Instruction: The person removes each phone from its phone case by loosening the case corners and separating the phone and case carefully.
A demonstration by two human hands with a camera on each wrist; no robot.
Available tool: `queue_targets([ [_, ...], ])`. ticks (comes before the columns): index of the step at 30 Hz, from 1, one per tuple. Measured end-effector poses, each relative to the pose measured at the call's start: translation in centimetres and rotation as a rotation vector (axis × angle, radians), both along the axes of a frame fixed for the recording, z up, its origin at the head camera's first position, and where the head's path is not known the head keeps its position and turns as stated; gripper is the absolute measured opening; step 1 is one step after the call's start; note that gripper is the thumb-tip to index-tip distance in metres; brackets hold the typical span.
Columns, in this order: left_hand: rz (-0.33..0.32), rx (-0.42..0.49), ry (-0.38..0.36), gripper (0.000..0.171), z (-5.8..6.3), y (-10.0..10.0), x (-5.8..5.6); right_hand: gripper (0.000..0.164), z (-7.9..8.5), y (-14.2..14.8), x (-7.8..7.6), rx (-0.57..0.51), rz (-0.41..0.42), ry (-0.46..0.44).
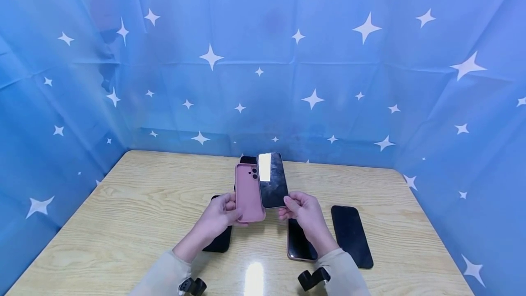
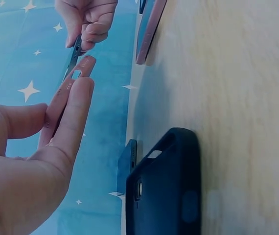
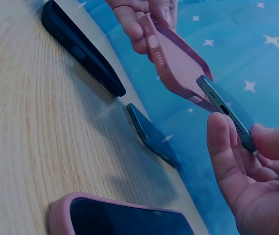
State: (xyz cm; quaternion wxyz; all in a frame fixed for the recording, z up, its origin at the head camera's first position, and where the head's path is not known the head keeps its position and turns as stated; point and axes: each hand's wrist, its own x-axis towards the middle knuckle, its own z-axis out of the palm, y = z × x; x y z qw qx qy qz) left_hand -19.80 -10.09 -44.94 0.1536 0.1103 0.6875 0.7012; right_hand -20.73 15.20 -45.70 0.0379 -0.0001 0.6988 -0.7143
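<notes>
My left hand (image 1: 219, 217) holds a pink phone case (image 1: 248, 198) by its lower part, thumb on one side and fingers on the other. Its hollow inside shows in the right wrist view, with the pink case (image 3: 181, 61) tilted above the table. In my right hand (image 1: 306, 214) a phone (image 1: 276, 188) with a dark, glossy screen is pinched by its lower corner. That phone (image 3: 227, 110) overlaps the case's edge and lies outside its hollow; whether they touch, I cannot tell. A black phone case (image 2: 164, 196) lies on the table below my left hand.
On the wooden table (image 1: 135, 204), a phone in a pink case (image 1: 302, 243) lies under my right wrist. A dark phone (image 1: 352, 236) lies farther right. Another dark phone (image 1: 248, 160) is partly hidden behind the held case. A blue star-patterned curtain (image 1: 263, 81) surrounds the table's back and sides.
</notes>
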Motion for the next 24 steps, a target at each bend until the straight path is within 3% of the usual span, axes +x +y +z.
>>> queue_targets([
  [17,-0.060,0.007,-0.003,0.030,-1.3,-0.5,1.1,0.017,0.6,0.5,-0.7,0.029,-0.049,-0.002],
  [24,-0.081,0.029,0.003,0.037,-1.8,-0.7,1.7,0.019,0.9,0.8,-1.3,0.020,-0.067,-0.011],
])
